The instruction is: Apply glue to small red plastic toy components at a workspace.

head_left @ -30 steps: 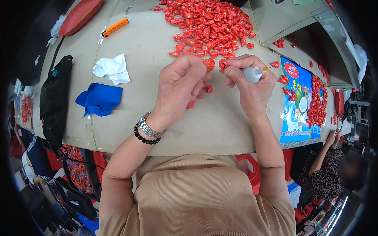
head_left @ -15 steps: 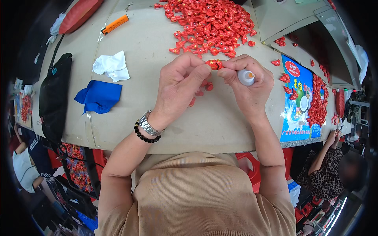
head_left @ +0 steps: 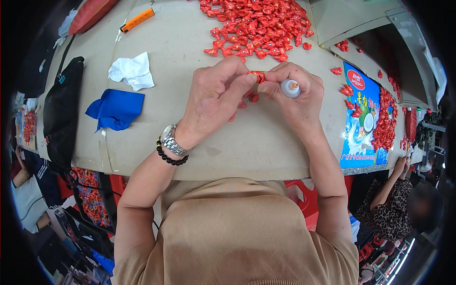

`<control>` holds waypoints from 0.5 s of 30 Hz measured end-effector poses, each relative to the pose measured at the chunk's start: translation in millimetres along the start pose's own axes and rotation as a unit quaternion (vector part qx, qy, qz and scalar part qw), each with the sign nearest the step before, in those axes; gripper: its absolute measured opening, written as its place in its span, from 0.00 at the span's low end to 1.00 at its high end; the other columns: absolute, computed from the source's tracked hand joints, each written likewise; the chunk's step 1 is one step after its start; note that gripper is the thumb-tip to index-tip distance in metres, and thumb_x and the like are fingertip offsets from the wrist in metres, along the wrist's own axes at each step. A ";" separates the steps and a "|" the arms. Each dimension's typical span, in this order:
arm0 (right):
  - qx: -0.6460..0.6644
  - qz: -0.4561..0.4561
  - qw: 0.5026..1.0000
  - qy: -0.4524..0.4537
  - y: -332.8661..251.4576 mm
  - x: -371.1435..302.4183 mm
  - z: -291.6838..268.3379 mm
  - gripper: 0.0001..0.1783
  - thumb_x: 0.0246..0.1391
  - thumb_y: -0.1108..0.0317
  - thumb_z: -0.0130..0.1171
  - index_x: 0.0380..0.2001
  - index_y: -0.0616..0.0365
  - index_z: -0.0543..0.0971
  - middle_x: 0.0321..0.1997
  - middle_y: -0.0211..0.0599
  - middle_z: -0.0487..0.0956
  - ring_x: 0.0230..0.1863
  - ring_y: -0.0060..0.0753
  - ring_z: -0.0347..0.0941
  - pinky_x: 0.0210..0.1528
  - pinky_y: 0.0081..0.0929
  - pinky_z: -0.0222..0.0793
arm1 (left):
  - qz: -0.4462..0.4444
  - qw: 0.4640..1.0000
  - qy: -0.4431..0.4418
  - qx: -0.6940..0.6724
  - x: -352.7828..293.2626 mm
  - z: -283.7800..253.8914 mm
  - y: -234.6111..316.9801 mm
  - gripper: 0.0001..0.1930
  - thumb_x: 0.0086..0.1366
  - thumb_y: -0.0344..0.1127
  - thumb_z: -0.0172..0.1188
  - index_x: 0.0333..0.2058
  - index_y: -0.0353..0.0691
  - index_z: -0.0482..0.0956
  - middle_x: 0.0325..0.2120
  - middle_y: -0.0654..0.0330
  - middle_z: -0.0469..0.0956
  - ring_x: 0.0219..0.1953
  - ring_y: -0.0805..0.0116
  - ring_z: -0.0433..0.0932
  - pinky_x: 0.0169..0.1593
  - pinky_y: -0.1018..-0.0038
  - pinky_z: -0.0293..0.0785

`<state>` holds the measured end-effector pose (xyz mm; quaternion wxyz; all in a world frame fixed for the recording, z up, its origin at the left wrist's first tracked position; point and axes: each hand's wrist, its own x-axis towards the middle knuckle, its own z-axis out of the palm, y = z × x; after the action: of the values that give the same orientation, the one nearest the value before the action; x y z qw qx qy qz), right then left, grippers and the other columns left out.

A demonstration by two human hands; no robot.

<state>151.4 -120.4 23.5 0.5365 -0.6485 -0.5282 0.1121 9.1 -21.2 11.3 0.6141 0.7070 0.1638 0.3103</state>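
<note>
Between both hands, above the table, is a small red plastic piece point(head_left: 257, 76) with yellow and black markings. My left hand point(head_left: 216, 92) pinches one end of it with thumb and forefinger. My right hand point(head_left: 298, 99) has its thumb and forefinger at the other end, and its curled fingers also hold a small white squeeze bottle point(head_left: 290, 88) with an orange-tipped nozzle. A few more red pieces point(head_left: 253, 97) lie on the table beside my left hand, partly hidden by it. Just beyond my hands spreads a large heap of similar red pieces point(head_left: 261, 28).
To the left lie a blue cloth point(head_left: 116, 109), a white tissue point(head_left: 132, 71), an orange box cutter point(head_left: 137, 20) and a black bag point(head_left: 64, 114). On the right, red parts cover some of a blue printed sheet point(head_left: 356, 137) by a grey metal housing point(head_left: 365, 28). Another person point(head_left: 389, 204) sits far right.
Both hands still hold the red piece and have barely shifted against each other. The whole view has tilted slightly, with the cloths a little higher in it.
</note>
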 end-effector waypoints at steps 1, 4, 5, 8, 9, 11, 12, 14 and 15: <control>-0.001 -0.002 1.000 -0.002 0.6 0.3 0.6 0.09 0.34 0.80 0.70 0.20 0.61 0.77 0.20 0.34 0.78 0.22 0.28 0.76 0.23 0.22 0.69 | -0.009 1.000 0.003 -0.010 0.2 0.3 -0.1 0.09 0.65 0.30 0.54 0.25 0.35 0.71 0.14 0.63 0.75 0.11 0.82 0.69 0.16 0.82 0.65; -0.008 -0.026 1.000 -0.009 0.2 4.4 0.1 0.09 0.35 0.79 0.70 0.20 0.61 0.77 0.20 0.35 0.78 0.22 0.29 0.76 0.24 0.23 0.70 | -0.005 1.000 0.006 0.017 3.0 -0.7 2.2 0.09 0.64 0.28 0.54 0.24 0.34 0.71 0.14 0.63 0.75 0.13 0.80 0.71 0.18 0.81 0.66; -0.007 -0.030 0.999 -0.008 -0.2 4.8 -0.5 0.09 0.35 0.79 0.70 0.20 0.61 0.77 0.20 0.35 0.78 0.22 0.29 0.76 0.24 0.23 0.70 | -0.001 1.000 0.007 0.019 3.2 -0.6 3.0 0.09 0.64 0.28 0.54 0.24 0.34 0.71 0.14 0.63 0.75 0.13 0.80 0.71 0.18 0.81 0.66; -0.031 -0.061 0.998 -0.014 0.5 7.7 -2.8 0.09 0.35 0.80 0.69 0.19 0.61 0.77 0.20 0.36 0.78 0.22 0.30 0.76 0.24 0.25 0.70 | 0.015 0.999 0.012 0.032 6.4 -0.3 3.7 0.08 0.63 0.27 0.55 0.24 0.34 0.71 0.14 0.62 0.75 0.15 0.77 0.73 0.19 0.79 0.67; -0.023 -0.059 0.998 -0.023 -0.2 8.1 -2.6 0.09 0.35 0.80 0.69 0.20 0.60 0.77 0.21 0.36 0.78 0.22 0.31 0.76 0.25 0.25 0.70 | -0.003 0.999 0.012 0.031 5.9 -0.9 5.2 0.08 0.62 0.27 0.55 0.24 0.34 0.71 0.14 0.61 0.75 0.15 0.76 0.74 0.20 0.79 0.67; -0.023 -0.064 0.996 -0.055 1.1 6.6 -4.7 0.11 0.37 0.82 0.69 0.22 0.65 0.74 0.22 0.40 0.78 0.24 0.31 0.75 0.26 0.23 0.69 | -0.013 0.999 0.012 0.037 5.0 -2.0 3.6 0.07 0.62 0.26 0.56 0.24 0.34 0.72 0.14 0.59 0.75 0.16 0.74 0.76 0.20 0.78 0.68; -0.024 -0.076 0.996 -0.048 2.7 5.2 -5.9 0.11 0.37 0.82 0.69 0.22 0.65 0.74 0.22 0.40 0.78 0.24 0.31 0.75 0.26 0.23 0.69 | 0.001 0.999 0.012 0.042 4.8 -1.7 4.2 0.07 0.62 0.26 0.56 0.24 0.34 0.72 0.14 0.59 0.75 0.16 0.74 0.76 0.20 0.78 0.68; -0.003 -0.058 0.997 -0.058 3.6 3.3 -5.2 0.12 0.37 0.80 0.70 0.22 0.65 0.74 0.23 0.40 0.78 0.24 0.32 0.76 0.26 0.24 0.69 | -0.034 0.999 0.006 0.024 1.8 -2.5 7.2 0.07 0.62 0.26 0.55 0.23 0.34 0.72 0.13 0.59 0.74 0.16 0.74 0.76 0.20 0.78 0.67; 0.023 -0.060 0.997 -0.051 1.6 3.4 -4.3 0.10 0.34 0.87 0.62 0.23 0.65 0.76 0.21 0.40 0.77 0.23 0.34 0.77 0.25 0.27 0.72 | -0.029 0.999 -0.002 0.034 1.4 -3.1 8.0 0.07 0.62 0.25 0.55 0.23 0.34 0.72 0.13 0.59 0.74 0.15 0.74 0.76 0.20 0.78 0.67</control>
<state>156.8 -119.9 25.4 0.5292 -0.5968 -0.5901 0.1253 7.0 -19.5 19.5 0.5986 0.7230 0.1933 0.2856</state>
